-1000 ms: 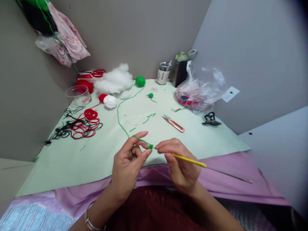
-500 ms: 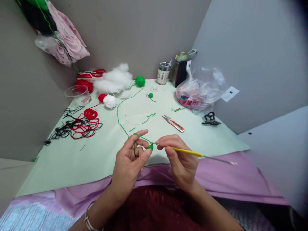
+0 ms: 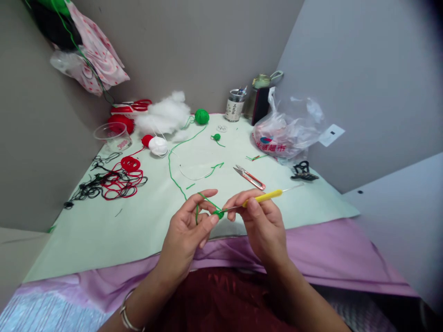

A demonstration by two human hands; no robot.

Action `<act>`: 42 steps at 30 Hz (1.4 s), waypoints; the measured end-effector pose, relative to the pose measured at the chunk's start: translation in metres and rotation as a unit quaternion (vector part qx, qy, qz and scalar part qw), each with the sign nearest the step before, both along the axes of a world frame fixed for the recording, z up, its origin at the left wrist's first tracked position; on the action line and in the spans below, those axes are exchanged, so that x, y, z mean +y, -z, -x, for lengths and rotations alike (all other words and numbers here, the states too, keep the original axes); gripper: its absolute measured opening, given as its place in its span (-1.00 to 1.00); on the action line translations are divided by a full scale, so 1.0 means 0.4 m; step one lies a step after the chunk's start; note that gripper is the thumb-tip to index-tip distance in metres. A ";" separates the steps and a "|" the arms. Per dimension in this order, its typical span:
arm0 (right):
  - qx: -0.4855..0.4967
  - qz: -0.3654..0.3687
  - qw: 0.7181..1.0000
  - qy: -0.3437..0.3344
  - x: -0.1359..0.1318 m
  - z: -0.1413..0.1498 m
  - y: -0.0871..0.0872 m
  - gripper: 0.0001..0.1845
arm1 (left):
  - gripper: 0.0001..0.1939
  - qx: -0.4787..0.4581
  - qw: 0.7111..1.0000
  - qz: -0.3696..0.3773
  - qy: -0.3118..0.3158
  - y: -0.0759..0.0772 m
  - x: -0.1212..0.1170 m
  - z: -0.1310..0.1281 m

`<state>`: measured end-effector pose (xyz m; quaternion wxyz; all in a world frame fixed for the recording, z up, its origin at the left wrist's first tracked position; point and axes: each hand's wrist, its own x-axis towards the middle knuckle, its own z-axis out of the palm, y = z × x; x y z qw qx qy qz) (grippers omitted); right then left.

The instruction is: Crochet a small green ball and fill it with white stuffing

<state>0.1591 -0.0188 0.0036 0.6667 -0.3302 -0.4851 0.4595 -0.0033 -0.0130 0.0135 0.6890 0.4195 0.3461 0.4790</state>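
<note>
Here's the table (image 3: pixel 138 235), dressed in a pale green cover (image 3: pixel 79 244), and look, purple cloth (image 3: pixel 332 249) spilling out along its near side! Behind the table stands a plain grey wall (image 3: pixel 194 46); a second grey wall (image 3: pixel 27 147) closes in on its left. To the table's right, a smooth bluish-grey wall (image 3: pixel 367 83), and below that a paler panel (image 3: pixel 401 221) with one small dark spot (image 3: pixel 360 192). Cool, even light across the table, shadows soft.

Open cloth (image 3: pixel 114 237) leftward, orange snips (image 3: pixel 256 182) ahead
</note>
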 end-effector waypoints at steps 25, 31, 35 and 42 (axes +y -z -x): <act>-0.266 -0.186 0.933 0.153 -0.033 0.001 0.004 -0.73 | -0.59 -0.127 0.982 0.131 0.042 -0.018 0.022 0.005; -0.153 -0.112 0.979 0.078 -0.013 0.016 -0.003 -0.77 | -0.61 -0.072 0.993 0.086 0.019 -0.018 0.008 -0.010; -0.331 -0.216 0.904 0.164 -0.024 0.017 0.012 -0.68 | -0.58 -0.073 0.995 0.066 -0.016 -0.006 0.003 -0.023; -0.173 -0.123 0.968 0.135 -0.013 0.002 -0.001 -0.73 | -0.72 -0.164 0.974 0.154 0.033 -0.005 0.024 -0.013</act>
